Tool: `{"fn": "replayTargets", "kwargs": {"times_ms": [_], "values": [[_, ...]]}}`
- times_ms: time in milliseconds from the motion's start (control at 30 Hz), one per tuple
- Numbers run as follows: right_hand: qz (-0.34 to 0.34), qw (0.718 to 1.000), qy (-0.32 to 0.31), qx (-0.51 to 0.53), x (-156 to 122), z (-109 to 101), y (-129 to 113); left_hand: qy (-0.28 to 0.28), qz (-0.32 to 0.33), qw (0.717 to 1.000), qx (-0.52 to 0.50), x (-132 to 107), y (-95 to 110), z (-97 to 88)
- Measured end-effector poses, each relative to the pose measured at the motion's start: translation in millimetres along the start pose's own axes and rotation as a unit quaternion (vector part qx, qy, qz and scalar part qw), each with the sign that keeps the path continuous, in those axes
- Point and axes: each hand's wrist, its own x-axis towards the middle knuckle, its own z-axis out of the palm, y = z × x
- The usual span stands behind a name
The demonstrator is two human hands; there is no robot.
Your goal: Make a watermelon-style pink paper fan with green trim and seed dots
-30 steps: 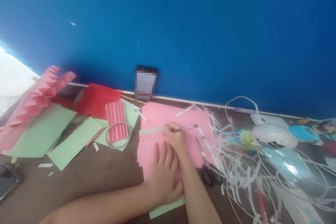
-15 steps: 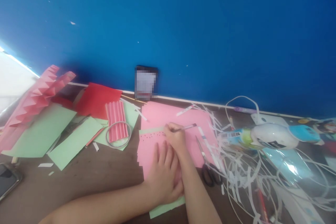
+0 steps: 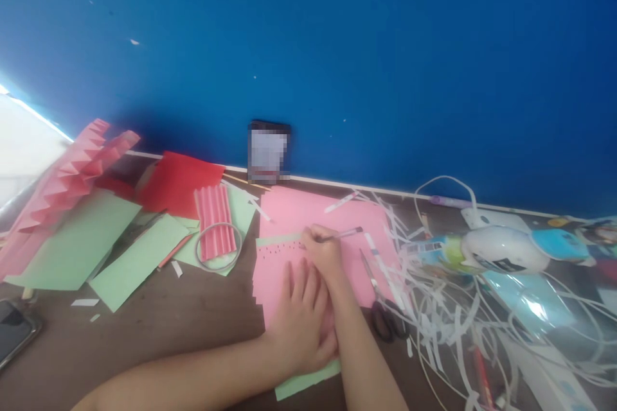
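Observation:
My right hand [image 3: 322, 248] is closed around a pen [image 3: 348, 232], its tip hidden at the fingers over a pink sheet [image 3: 272, 276]. Small dark marks run in rows along the top of that sheet, below a thin green strip. My left hand [image 3: 301, 314] lies flat on the same paper with its fingers spread. Its wrist sits close beside my right forearm. Green paper [image 3: 308, 382] pokes out under the near end. A larger pink sheet [image 3: 313, 209] lies behind and beneath. To the right, scissors [image 3: 383, 318] with dark handles rest partly on it.
Tangled white paper strips [image 3: 448, 327] and a glue bottle [image 3: 506, 250] lie at right. Pleated pink paper [image 3: 215, 225] with a ring, green sheets [image 3: 139, 263] and red paper [image 3: 183, 180] lie left. A phone [image 3: 17, 334] is at the left edge. A blue wall [image 3: 308, 45] rises behind.

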Motion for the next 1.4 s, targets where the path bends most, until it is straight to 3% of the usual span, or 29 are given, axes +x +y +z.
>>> {"fn": "replayTargets", "kwargs": {"times_ms": [1400], "values": [[-0.016,1.0,0.006,-0.017,0.4,0.5,2.3,-0.018,-0.003,1.0,-0.013,0.2,0.2,-2.6]]}}
